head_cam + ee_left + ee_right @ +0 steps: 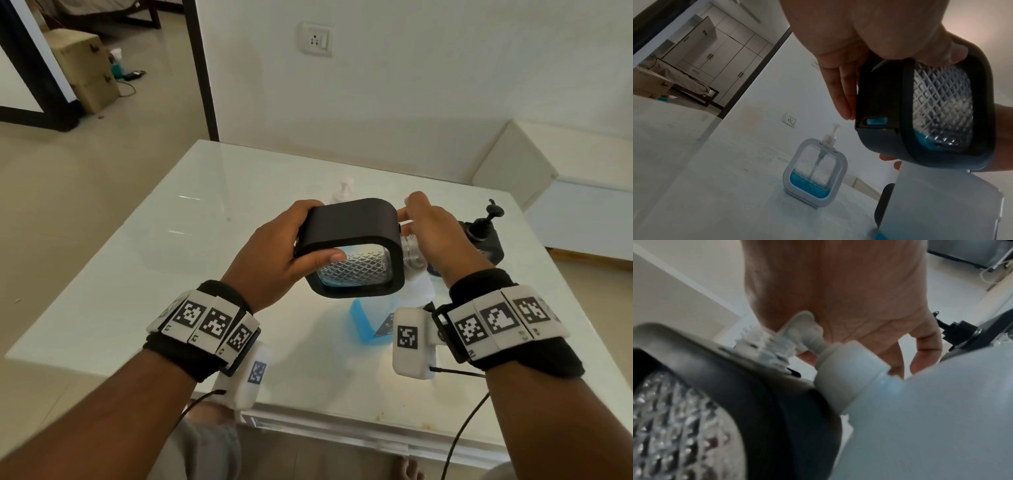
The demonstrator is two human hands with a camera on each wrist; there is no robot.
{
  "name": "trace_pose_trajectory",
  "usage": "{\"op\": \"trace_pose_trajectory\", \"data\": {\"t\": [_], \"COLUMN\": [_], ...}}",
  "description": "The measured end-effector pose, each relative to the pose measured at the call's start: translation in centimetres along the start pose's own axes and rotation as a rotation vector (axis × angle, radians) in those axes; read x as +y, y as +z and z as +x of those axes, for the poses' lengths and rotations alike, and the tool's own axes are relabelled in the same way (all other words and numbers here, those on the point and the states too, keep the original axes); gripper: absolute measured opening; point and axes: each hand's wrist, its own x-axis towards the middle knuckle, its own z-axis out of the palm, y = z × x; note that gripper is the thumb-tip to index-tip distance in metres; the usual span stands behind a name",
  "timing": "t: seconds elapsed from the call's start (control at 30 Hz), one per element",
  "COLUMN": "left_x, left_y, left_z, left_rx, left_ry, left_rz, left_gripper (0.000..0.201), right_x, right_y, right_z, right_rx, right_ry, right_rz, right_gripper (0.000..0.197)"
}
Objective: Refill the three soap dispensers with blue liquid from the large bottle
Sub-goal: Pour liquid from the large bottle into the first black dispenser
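Note:
My left hand [291,246] grips a black-framed dispenser [349,226] with a diamond-cut clear window, tipped on its side in the air. A little blue liquid pools in its low corner [925,142]. Its clear threaded neck [764,345] has no pump and points right, at the white pump head [803,326] of the large bottle [370,318]. That translucent bottle, with blue liquid in it, stands on the table just below. My right hand [435,233] lies over the pump head, fingers curled round it. The spout's tip is hidden.
A white-framed dispenser [813,172] with a low blue level stands at the back of the glossy white table [171,274]. A second black dispenser [483,240] with its pump on stands at the right. A wall is behind, a low white cabinet [548,192] to the right.

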Motion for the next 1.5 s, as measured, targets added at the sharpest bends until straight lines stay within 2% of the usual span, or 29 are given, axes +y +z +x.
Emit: {"op": "trace_pose_trajectory", "data": {"t": [0.2, 0.53, 0.83, 1.2, 1.5], "left_x": [0.16, -0.04, -0.03, -0.42, -0.59], "left_y": [-0.07, -0.23, -0.27, -0.24, -0.22], "left_z": [0.13, 0.00, 0.17, 0.20, 0.27], "left_rx": [-0.004, -0.012, -0.002, -0.007, 0.008], "left_ry": [0.005, -0.003, 0.000, -0.002, 0.006], "left_rz": [-0.002, -0.007, 0.006, 0.012, 0.042], "left_gripper": [0.055, 0.056, 0.056, 0.056, 0.066], "right_x": [0.34, -0.03, 0.43, 0.11, 0.75], "right_y": [0.06, -0.21, 0.40, -0.42, 0.34], "right_z": [-0.08, -0.02, 0.18, 0.13, 0.72], "right_rx": [0.005, -0.043, -0.009, -0.053, 0.011], "right_ry": [-0.018, -0.022, -0.058, -0.045, -0.062], "right_rz": [-0.025, 0.041, -0.058, 0.000, -0.155], "right_gripper": [0.038, 0.044, 0.035, 0.043, 0.042]}}
